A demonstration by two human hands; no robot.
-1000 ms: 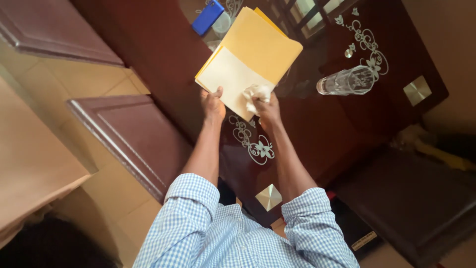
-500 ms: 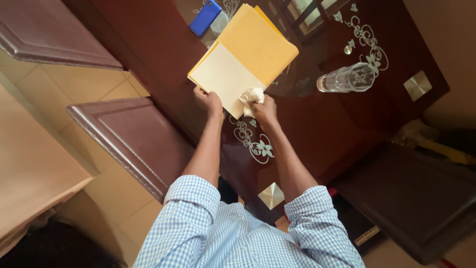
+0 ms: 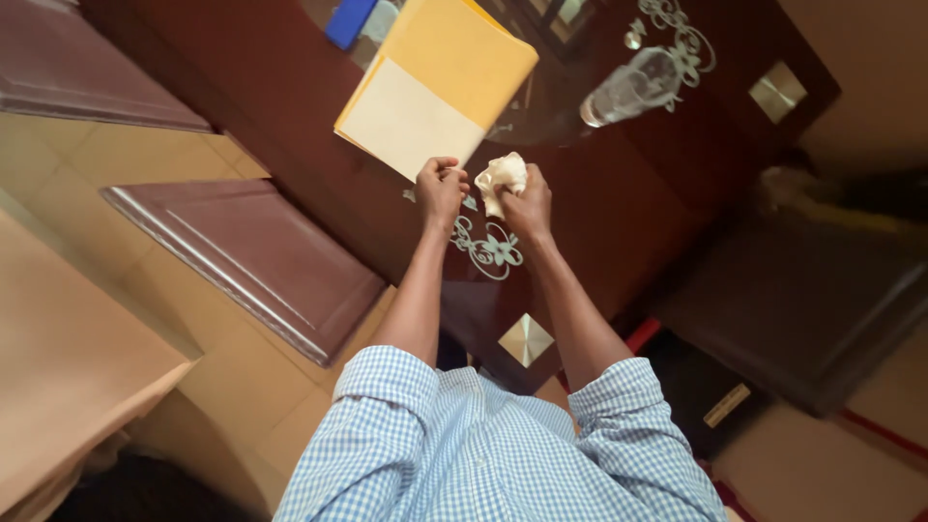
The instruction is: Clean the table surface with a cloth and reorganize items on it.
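Dark red-brown and glossy, the table (image 3: 619, 208) fills the upper middle of the view, with pale flower scrolls printed on its top and small silver squares set into it. Two chairs with dark seats (image 3: 242, 256) stand along its left edge on a tan tiled floor, and another dark seat (image 3: 822, 309) sits off its right edge. On the table lies a yellow folder (image 3: 464, 53) with a cream sheet (image 3: 406, 116) over its near half; its long axis runs from the near edge toward the far edge, tilted a little to the right. The left hand (image 3: 441, 191) pinches the near corner of the cream sheet, fingers closed on the paper. Just beside it the right hand (image 3: 527, 203) grips a crumpled white cloth (image 3: 503, 176), fingers curled tight around it, just off the folder's near right side. A clear glass (image 3: 633, 85) lies on its side toward the far right corner, near the folder but apart from it. A blue flat object (image 3: 350, 19) sits at the far edge, next to the folder's far left side.
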